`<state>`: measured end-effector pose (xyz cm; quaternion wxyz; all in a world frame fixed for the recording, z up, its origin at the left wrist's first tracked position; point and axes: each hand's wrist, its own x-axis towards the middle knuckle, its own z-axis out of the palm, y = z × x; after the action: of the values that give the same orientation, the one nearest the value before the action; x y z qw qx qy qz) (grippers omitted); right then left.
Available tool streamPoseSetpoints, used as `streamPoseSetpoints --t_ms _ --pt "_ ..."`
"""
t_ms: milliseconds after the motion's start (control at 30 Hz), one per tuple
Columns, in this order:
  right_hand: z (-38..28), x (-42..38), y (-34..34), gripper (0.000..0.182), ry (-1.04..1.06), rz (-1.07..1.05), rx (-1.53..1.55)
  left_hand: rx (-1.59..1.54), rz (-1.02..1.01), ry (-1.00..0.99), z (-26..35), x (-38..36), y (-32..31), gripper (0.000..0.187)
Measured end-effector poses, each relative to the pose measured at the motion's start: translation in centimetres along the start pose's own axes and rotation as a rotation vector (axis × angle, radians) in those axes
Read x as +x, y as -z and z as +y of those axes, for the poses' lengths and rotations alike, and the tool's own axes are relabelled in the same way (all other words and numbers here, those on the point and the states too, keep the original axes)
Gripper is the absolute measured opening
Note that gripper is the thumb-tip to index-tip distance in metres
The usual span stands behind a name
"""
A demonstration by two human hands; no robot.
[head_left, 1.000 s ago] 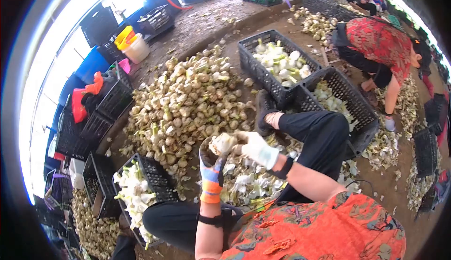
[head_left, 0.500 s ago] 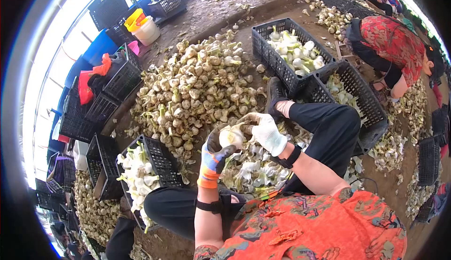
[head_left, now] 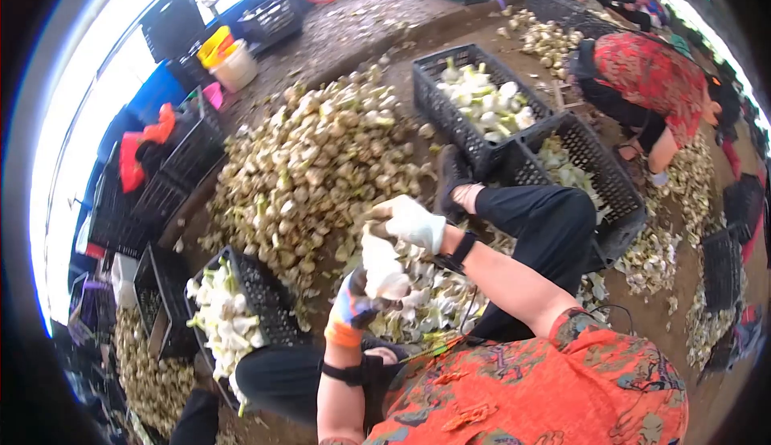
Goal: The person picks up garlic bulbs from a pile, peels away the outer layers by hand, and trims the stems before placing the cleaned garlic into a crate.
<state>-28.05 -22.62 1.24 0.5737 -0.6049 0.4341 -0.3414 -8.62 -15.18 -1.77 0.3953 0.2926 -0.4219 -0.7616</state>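
Note:
My left hand (head_left: 352, 302), in a dark-palmed glove with blue and orange, is closed round a white garlic bulb (head_left: 383, 272). Above it, my right hand (head_left: 414, 224) in a white glove has its fingers curled at the top of the bulb, near the stem; what they pinch is blurred. Loose white peels (head_left: 438, 304) lie beneath my hands. A big heap of unpeeled garlic (head_left: 301, 164) is just beyond them. To the left, a black crate (head_left: 277, 304) holds cleaned white garlic (head_left: 229, 308).
Ahead on the right stand a crate of white garlic (head_left: 426, 95) and a crate with peels (head_left: 614, 192). A co-worker in a red patterned top (head_left: 654, 75) bends over at the right. Stacked crates, a white bucket (head_left: 234, 67) and a red bag (head_left: 130, 160) are at the left.
The outer skin looks stripped back and the bulb shows whiter. My right hand has risen slightly relative to my left. The whole view has shifted a little.

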Motion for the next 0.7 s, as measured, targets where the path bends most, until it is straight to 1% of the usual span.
streamPoseSetpoints --t_ms 33,67,133,167,200,233,267,300,333,400,433,467,533,567,600,633,667,700 --pt "0.2 0.6 0.3 0.037 0.173 -0.034 0.119 0.068 0.032 -0.083 0.2 0.2 -0.5 0.061" --pt "0.6 -0.3 0.7 0.044 -0.109 0.069 0.092 0.138 0.069 -0.164 0.5 0.4 -1.0 0.061" --pt "2.2 -0.6 2.2 0.043 -0.097 0.036 0.366 0.197 0.190 -0.321 0.5 0.8 -0.4 0.065" --pt "3.9 -1.2 1.9 0.043 0.078 -0.027 0.184 0.373 0.267 -0.445 1.0 1.2 -0.9 0.069" --pt "5.6 -1.7 1.7 0.043 0.260 -0.059 0.015 0.216 0.168 -0.445 0.5 1.9 -0.6 0.074" --pt "1.9 -5.3 0.6 0.045 0.026 -0.038 0.291 0.104 0.100 -0.442 -0.1 2.5 -0.9 0.066" --pt "3.8 -4.4 -0.7 0.049 0.072 -0.043 0.240 0.068 0.200 -0.394 -0.5 2.8 -1.8 0.058" --pt "1.4 -5.1 -1.3 0.050 0.005 0.012 0.249 -0.009 0.237 -0.430 -1.2 2.4 -1.9 0.051" --pt "-1.0 -5.7 -2.1 0.051 -0.057 0.046 0.269 0.059 0.366 -0.424 -2.4 2.8 -0.8 0.048" --pt "1.4 -5.2 -3.0 0.054 -0.053 0.057 0.463 0.108 0.343 -0.368 -3.6 3.3 1.7 0.038" --pt "1.0 -5.6 -3.8 0.054 0.047 0.056 0.562 0.180 0.447 -0.401 -2.7 3.2 -0.2 0.030" --pt "1.6 -5.0 -4.0 0.055 0.044 0.011 0.591 0.104 0.577 -0.329 -2.9 3.6 0.5 0.026" --pt "1.8 -5.7 -3.4 0.065 0.076 0.181 -0.114 0.101 0.667 -0.321 -3.3 3.8 0.7 0.025" --pt "5.4 -4.5 -3.7 0.063 0.136 0.245 -0.187 0.172 0.681 -0.329 -3.1 3.9 0.4 0.025" --pt "6.2 -4.5 -4.1 0.060 0.138 0.200 -0.056 0.244 0.707 -0.326 -3.0 3.7 0.2 0.025" --pt "6.9 -4.5 -4.4 0.058 0.136 0.157 0.076 0.180 0.729 -0.329 -3.6 3.9 1.0 0.022" --pt "3.5 -5.3 -2.5 0.055 0.057 0.013 0.392 0.112 0.745 -0.336 -3.7 4.1 1.5 0.020" --pt "2.0 -5.7 -1.5 0.053 -0.039 -0.073 0.409 -0.011 0.758 -0.246 -2.3 3.5 0.5 0.016"
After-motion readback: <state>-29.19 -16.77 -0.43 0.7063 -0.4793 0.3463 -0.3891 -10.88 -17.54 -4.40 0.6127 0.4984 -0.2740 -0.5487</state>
